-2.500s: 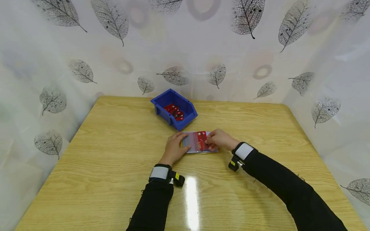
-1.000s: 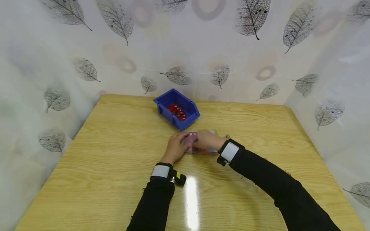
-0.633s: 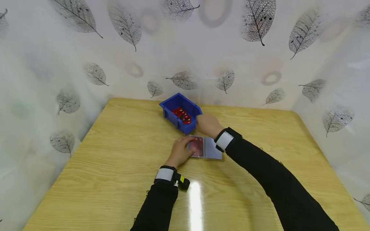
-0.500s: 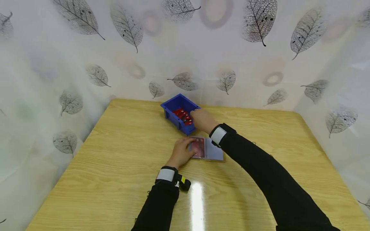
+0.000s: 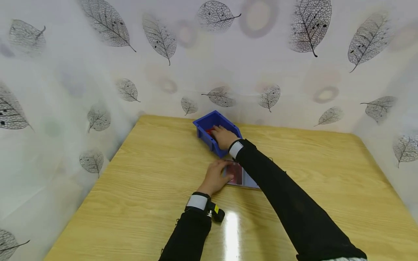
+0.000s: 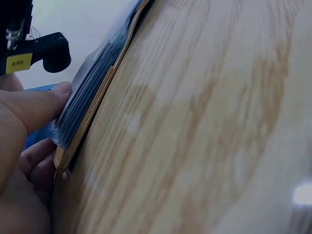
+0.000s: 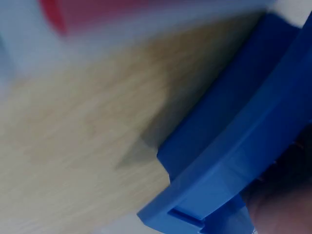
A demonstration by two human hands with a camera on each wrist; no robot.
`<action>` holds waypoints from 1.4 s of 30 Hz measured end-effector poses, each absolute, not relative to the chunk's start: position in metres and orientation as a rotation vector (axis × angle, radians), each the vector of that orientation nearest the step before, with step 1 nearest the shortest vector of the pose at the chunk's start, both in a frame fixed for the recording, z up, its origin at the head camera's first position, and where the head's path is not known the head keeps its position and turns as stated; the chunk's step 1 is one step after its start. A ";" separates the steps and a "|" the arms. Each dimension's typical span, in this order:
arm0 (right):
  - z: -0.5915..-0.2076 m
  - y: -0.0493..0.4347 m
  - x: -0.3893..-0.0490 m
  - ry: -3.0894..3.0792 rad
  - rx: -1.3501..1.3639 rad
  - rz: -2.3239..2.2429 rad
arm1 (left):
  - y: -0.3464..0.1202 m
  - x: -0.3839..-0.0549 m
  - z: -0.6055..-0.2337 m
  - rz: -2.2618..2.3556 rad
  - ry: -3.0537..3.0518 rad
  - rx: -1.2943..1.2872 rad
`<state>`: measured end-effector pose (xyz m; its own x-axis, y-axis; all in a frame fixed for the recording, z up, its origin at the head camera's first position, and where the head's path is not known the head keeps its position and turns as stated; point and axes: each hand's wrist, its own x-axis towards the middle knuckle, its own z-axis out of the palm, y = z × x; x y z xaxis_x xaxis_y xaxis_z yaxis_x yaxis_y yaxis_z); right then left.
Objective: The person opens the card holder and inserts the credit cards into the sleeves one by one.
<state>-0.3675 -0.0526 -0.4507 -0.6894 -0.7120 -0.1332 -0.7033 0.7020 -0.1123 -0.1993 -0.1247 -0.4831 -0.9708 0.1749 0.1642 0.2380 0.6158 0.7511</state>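
My left hand (image 5: 214, 177) grips the left side of an open card holder (image 5: 249, 181) lying on the table, thumb over its clear sleeves. A red card (image 5: 236, 174) shows in the sleeve on its left part. In the left wrist view the thumb (image 6: 53, 100) lies against the stacked sleeves (image 6: 95, 80), above a tan cover (image 6: 92, 109). My right hand (image 5: 224, 137) reaches into a blue bin (image 5: 204, 137), fingers extended over red cards (image 5: 209, 131), which it mostly hides. The right wrist view shows the bin's wall (image 7: 219, 151) with part of that hand (image 7: 280, 214) beside it.
The wooden table (image 5: 156, 163) ends at a leaf-printed curtain (image 5: 228, 54) behind and at both sides. The bin stands just beyond the card holder. The right sleeve (image 5: 284, 195) passes over the holder's right end.
The right hand has left the card holder, where it held a red card that now sits in the sleeve, and has moved forward into the bin. The left hand stays on the holder.
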 end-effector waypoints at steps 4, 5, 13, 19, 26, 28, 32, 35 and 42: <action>-0.456 -0.046 -0.373 2.632 -1.174 -0.149 | -0.120 -0.199 -0.486 -1.316 -2.766 -0.330; -0.456 -0.045 -0.374 2.613 -1.182 -0.171 | -0.120 -0.199 -0.487 -1.316 -2.771 -0.326; -0.447 -0.041 -0.364 2.711 -1.161 -0.097 | -0.122 -0.202 -0.486 -1.306 -2.807 -0.274; -0.453 -0.029 -0.357 2.829 -1.001 -0.029 | -0.121 -0.202 -0.488 -1.277 -2.809 -0.298; -0.454 -0.013 -0.348 2.913 -0.777 -0.088 | -0.121 -0.204 -0.485 -1.327 -2.814 -0.289; -0.453 -0.010 -0.343 2.953 -0.671 -0.148 | -0.122 -0.205 -0.484 -1.353 -2.821 -0.280; -0.448 -0.008 -0.333 3.024 -0.542 -0.222 | -0.122 -0.206 -0.481 -1.384 -2.834 -0.279; -0.448 -0.005 -0.328 3.067 -0.553 -0.200 | -0.122 -0.206 -0.482 -1.380 -2.849 -0.284; -0.439 0.016 -0.319 3.139 -0.583 -0.265 | -0.119 -0.204 -0.480 -1.367 -2.879 -0.276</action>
